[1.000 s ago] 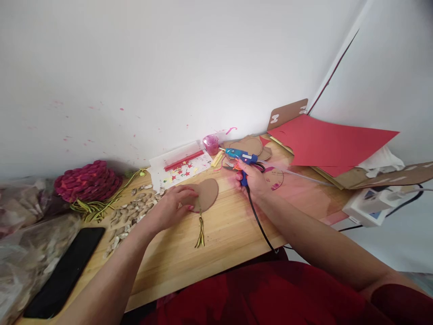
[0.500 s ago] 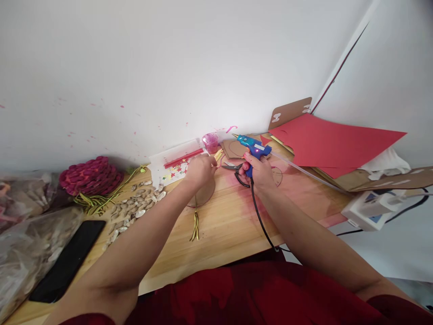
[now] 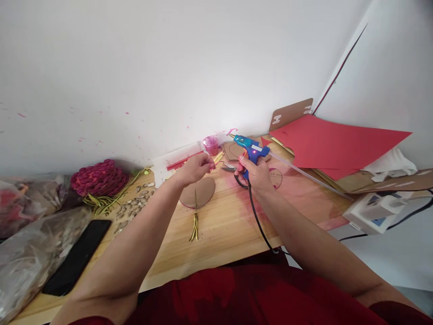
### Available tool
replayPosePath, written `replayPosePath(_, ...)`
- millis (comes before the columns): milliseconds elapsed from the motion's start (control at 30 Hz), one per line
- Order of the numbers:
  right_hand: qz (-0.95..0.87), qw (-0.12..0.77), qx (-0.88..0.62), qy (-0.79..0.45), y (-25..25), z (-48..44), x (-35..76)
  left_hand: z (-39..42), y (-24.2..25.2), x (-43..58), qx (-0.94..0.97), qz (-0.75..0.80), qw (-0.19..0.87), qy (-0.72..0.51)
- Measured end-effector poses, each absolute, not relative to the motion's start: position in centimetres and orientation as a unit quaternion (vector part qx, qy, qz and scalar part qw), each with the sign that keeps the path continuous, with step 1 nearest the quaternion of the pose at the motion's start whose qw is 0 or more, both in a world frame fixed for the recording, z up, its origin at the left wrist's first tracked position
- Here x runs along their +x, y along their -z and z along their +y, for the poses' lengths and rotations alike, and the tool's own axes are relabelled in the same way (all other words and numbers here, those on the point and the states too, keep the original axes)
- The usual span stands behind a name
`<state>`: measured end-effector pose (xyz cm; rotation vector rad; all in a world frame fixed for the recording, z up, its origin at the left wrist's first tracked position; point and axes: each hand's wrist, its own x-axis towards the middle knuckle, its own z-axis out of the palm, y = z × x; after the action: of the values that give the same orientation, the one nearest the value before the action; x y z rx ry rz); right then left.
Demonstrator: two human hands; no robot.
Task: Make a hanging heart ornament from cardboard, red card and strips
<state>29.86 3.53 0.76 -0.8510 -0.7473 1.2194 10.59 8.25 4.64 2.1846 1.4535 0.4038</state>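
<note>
My right hand (image 3: pixel 256 174) is wrapped round the handle of a blue hot glue gun (image 3: pixel 249 145). The gun is raised above the wooden table (image 3: pixel 230 225), its nozzle pointing left, a clear glue stick trailing out behind. My left hand (image 3: pixel 195 168) is lifted just left of the nozzle, fingertips pinched together next to a yellow strip (image 3: pixel 218 157). Whether it grips the strip I cannot tell. Below that hand lies a round cardboard disc (image 3: pixel 199 192) with a yellow-green stem (image 3: pixel 195 222) sticking out toward me.
Scissors (image 3: pixel 232 168), a pink cup (image 3: pixel 211 144) and cardboard pieces sit behind the hands. Red paper sheets (image 3: pixel 334 140) lie at right, above a white power strip (image 3: pixel 374 207). At left are seeds (image 3: pixel 131 207), a maroon flower (image 3: pixel 99 177), a black phone (image 3: pixel 77 255) and plastic bags (image 3: pixel 30 243).
My left hand left the cardboard disc and rose toward the back with its fingers pinched. The right hand lifted the glue gun and brought it closer to the left hand.
</note>
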Motion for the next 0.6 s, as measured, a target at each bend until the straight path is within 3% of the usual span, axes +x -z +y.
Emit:
replayPosePath(200,-0.390,0.631,-0.362,-0.565,-0.7,3.0,29.4,4.6,-5.9,9.9,0.710,0.412,0.505,-0.265)
replayPosePath(600,-0.462,0.558,-0.342,-0.599,-0.1,2.6,28.8,2.9,-4.6,10.2,0.549,0.415,0.617,-0.381)
